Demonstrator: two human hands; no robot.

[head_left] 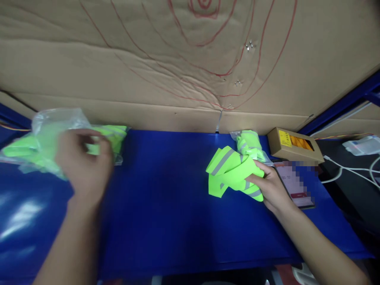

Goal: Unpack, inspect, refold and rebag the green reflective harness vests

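Observation:
Gripped between the fingers and thumb of my right hand (271, 186) is a crumpled neon-yellow reflective vest (228, 170) with grey stripes, held above the blue table. My left hand (87, 162) is smeared by motion, its fingers curled towards the thumb. It is over a clear plastic bag (59, 118) at the left, and whether it grips the bag cannot be made out. Neon-yellow cloth shows in and around that bag. Just behind the left hand lies another bagged neon-yellow piece (114, 136) with a grey stripe.
Behind my right hand, a bagged neon-yellow bundle (249, 142) rests against the cardboard wall (133, 79). Beside it are a brown box (293, 146) with a window and a phone (293, 184) lying flat. White cables (347, 168) run along the right. The table (160, 206) is glossy blue.

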